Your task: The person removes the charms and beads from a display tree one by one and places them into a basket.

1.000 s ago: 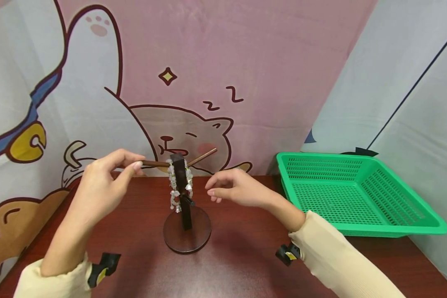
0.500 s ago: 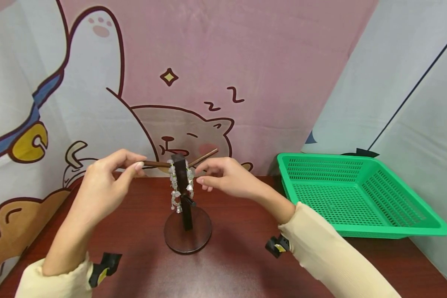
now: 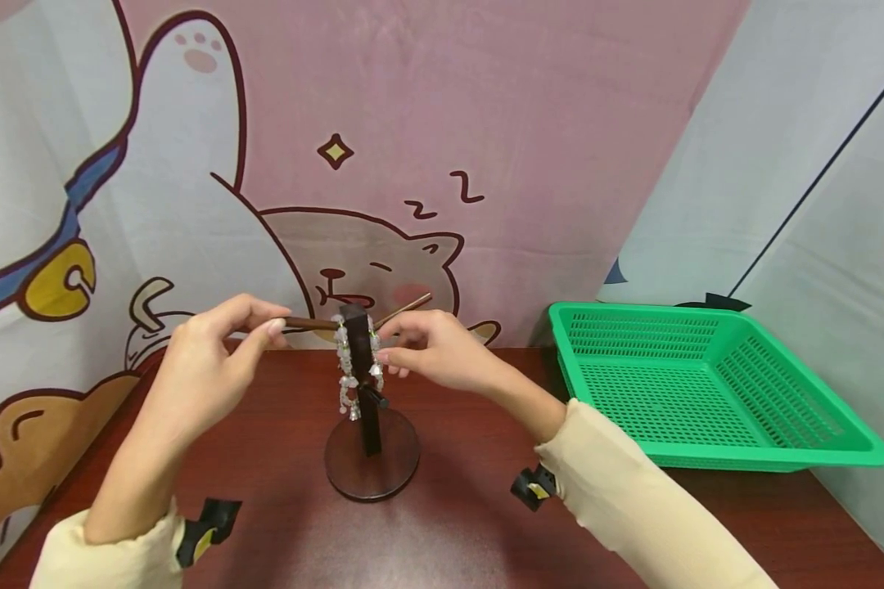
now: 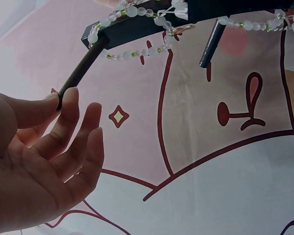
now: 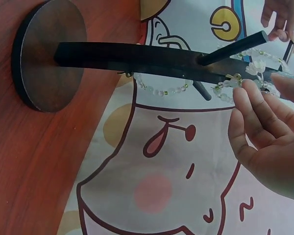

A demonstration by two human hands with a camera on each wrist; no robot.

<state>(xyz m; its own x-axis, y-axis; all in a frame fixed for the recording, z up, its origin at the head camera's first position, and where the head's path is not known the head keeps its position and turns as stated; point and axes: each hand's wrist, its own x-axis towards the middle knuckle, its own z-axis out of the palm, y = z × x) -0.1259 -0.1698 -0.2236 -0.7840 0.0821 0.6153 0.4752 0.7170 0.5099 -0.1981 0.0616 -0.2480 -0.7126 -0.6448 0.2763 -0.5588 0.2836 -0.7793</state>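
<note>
Holds a brown peg (image 3: 309,324) by its outer end left of centre in the head view, clamped between thumb and forefinger of the left hand (image 3: 209,360). Stands upright at centre, as a dark stand (image 3: 369,429), on the dark red worktop (image 3: 280,507), with pale beaded bracelets (image 3: 344,360) hanging at both sides of its post. Slants up rightward, as a second peg (image 3: 408,307), from behind. Reaches in just right of the post with the right hand (image 3: 442,348), fingers apart at the beads; cannot tell whether touching them. Sits at the right of the frame, as a green basket (image 3: 766,454), well apart from the stand.
</note>
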